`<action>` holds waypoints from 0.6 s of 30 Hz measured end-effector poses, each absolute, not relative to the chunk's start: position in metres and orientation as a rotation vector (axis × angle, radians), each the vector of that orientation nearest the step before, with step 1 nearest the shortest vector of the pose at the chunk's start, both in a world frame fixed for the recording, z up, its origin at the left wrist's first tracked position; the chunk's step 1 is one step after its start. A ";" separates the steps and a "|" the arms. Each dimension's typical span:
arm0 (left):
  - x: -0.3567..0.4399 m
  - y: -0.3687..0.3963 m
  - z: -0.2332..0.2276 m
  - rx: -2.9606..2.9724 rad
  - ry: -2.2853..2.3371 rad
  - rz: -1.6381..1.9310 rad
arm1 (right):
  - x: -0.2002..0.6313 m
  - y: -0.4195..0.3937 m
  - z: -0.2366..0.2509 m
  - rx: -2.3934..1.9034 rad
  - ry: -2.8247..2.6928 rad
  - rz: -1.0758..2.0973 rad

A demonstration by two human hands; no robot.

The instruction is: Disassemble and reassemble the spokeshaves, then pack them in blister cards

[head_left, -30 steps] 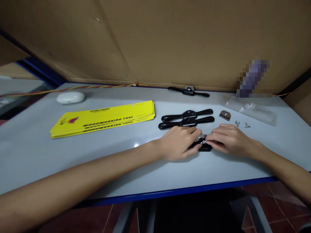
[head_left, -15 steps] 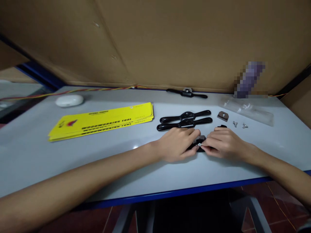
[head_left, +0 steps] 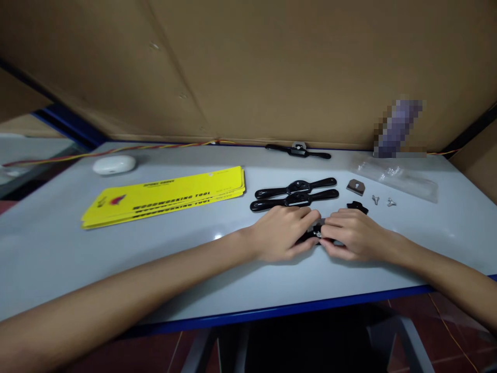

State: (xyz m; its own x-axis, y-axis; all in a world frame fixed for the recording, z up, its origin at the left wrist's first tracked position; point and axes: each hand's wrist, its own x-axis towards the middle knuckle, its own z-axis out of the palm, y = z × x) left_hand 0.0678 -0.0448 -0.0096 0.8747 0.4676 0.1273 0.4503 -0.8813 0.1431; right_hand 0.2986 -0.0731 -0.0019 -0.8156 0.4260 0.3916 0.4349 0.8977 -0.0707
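Note:
A black spokeshave (head_left: 305, 237) lies near the front of the table, largely hidden by my fingers. My left hand (head_left: 286, 234) is closed around its left part, thumb in front and fingers behind. On its right part my right hand (head_left: 351, 235) is closed, with thumb and fingertips close to a small silver screw (head_left: 319, 234) at the middle. Part of a grey blade (head_left: 320, 221) shows between the hands. Behind them lie two more black spokeshaves (head_left: 316, 183). To the right are a loose blade (head_left: 355, 187), a black cap plate (head_left: 357, 206) and two silver screws (head_left: 391, 202).
Yellow printed cards (head_left: 163, 199) lie stacked at left, with a white case (head_left: 114, 165) behind. Another spokeshave (head_left: 298, 151) rests against the cardboard wall (head_left: 248, 67). A clear plastic bag (head_left: 415, 186) lies at back right. The table's blue edge (head_left: 279, 312) runs in front.
My right fingers have shifted from pinching the silver screw to the spokeshave beside it. The black cap plate behind my right hand shows more fully. The view has shifted slightly.

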 end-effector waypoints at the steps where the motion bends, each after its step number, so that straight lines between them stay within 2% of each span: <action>1: 0.067 -0.045 -0.009 2.935 0.717 0.236 | 0.298 -0.073 -0.003 -0.623 -2.647 -0.034; 18: 0.062 -0.033 -0.016 2.942 0.851 0.289 | 0.305 -0.050 -0.015 -0.573 -2.505 -0.065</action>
